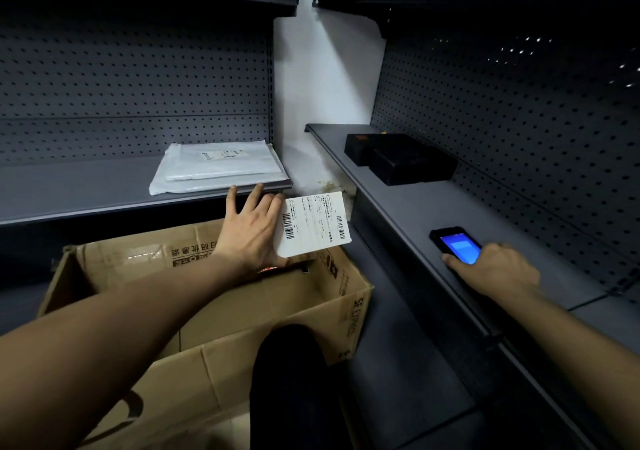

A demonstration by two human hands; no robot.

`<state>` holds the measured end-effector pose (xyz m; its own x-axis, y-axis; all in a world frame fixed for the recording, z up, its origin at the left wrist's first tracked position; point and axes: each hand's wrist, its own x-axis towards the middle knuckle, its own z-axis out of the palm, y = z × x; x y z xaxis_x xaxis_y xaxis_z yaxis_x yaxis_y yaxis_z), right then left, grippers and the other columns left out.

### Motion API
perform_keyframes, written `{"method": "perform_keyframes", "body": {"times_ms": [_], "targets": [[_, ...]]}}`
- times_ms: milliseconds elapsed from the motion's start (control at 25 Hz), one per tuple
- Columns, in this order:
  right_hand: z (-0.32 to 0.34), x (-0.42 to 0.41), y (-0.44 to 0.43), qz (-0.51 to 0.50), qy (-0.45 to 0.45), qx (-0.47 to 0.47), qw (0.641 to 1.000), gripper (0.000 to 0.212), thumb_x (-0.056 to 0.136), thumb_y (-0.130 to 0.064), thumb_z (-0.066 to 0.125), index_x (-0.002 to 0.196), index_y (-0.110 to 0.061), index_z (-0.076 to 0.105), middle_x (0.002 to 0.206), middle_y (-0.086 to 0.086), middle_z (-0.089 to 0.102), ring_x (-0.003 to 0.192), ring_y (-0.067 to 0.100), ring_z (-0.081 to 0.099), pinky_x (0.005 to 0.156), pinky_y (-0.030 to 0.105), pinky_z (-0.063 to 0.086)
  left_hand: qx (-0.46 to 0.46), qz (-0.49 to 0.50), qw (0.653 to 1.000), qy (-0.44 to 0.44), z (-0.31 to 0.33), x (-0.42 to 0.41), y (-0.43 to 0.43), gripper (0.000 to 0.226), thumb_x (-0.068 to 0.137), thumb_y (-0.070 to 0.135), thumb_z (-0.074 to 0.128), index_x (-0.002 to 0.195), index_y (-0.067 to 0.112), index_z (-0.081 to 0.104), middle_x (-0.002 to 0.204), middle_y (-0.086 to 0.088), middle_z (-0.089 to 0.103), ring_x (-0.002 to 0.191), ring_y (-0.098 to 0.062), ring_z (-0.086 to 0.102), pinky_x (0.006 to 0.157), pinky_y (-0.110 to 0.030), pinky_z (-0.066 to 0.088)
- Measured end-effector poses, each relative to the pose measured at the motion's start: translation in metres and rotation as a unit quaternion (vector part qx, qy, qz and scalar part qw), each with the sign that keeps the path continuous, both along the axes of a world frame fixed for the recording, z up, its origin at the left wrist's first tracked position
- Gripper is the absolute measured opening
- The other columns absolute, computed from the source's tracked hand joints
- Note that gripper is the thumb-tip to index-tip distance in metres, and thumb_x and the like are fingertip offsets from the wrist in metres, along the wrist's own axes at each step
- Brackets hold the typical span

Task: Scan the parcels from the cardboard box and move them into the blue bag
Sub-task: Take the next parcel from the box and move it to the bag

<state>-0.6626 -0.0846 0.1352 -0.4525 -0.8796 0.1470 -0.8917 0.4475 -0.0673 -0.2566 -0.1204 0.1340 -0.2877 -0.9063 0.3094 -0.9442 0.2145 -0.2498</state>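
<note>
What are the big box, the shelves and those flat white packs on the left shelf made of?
Box: brown corrugated cardboard by the look, matte, creased and scuffed at the flaps. Shelves: likely painted metal, dark grey and smooth, with perforated back panels. White packs: probably thin plastic mailers, slightly glossy and wrinkled, one with a printed label.

- I see white plastic mailers (218, 165) stacked on the left shelf (86, 189), just beyond the fingers.
- Two black boxes (401, 158) sit on the right shelf (398, 200), well past the fingertips.
</note>
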Motion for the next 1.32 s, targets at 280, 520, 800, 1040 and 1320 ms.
{"method": "perform_keyframes", "body": {"times_ms": [280,520,800,1040,1320], "targets": [[0.016,0.011,0.006,0.015,-0.039,-0.025,0.999,0.074,0.071,-0.083,0.058,0.082,-0.01,0.057,0.087,0.01,0.054,0.084,0.029,0.053,0.065,0.034,0.043,0.011,0.02,0.999,-0.022,-0.007,0.006,0.001,0.133,0.059,0.088,0.058,0.155,0.009,0.011,0.154,-0.008,0.033,0.153,-0.03,0.008,0.117,-0.067,0.004],[0.05,0.058,0.024,0.112,-0.037,-0.004,0.993,0.072,0.069,-0.084,0.06,0.077,-0.013,0.054,0.087,0.008,0.06,0.086,0.031,0.058,0.064,0.035,0.046,0.013,0.044,0.998,-0.043,-0.005,0.005,0.003,0.13,0.061,0.081,0.067,0.154,0.008,0.013,0.154,-0.009,0.032,0.154,-0.03,0.005,0.117,-0.067,0.003],[0.068,0.138,0.052,0.243,-0.021,0.044,0.969,0.069,0.064,-0.087,0.056,0.082,-0.021,0.05,0.094,0.001,0.053,0.098,0.028,0.057,0.08,0.037,0.045,0.013,0.056,0.997,-0.043,-0.003,0.004,0.005,0.129,0.062,0.079,0.069,0.154,0.008,0.012,0.154,-0.009,0.031,0.154,-0.031,0.004,0.117,-0.067,0.0],[0.08,0.162,0.061,0.266,-0.01,0.063,0.962,0.065,0.065,-0.086,0.056,0.085,-0.025,0.046,0.095,-0.002,0.045,0.09,0.021,0.039,0.081,0.039,0.033,0.007,0.052,0.998,-0.042,-0.004,0.005,0.006,0.128,0.062,0.079,0.068,0.154,0.008,0.013,0.153,-0.009,0.032,0.154,-0.031,0.005,0.117,-0.067,-0.001],[0.073,0.155,0.058,0.236,-0.023,0.083,0.968,0.067,0.066,-0.086,0.058,0.084,-0.024,0.041,0.1,0.0,0.051,0.092,0.023,0.045,0.077,0.037,0.04,0.014,0.049,0.998,-0.038,-0.004,0.008,0.007,0.13,0.061,0.08,0.068,0.154,0.008,0.012,0.155,-0.009,0.031,0.154,-0.032,0.004,0.117,-0.067,-0.003]]}}
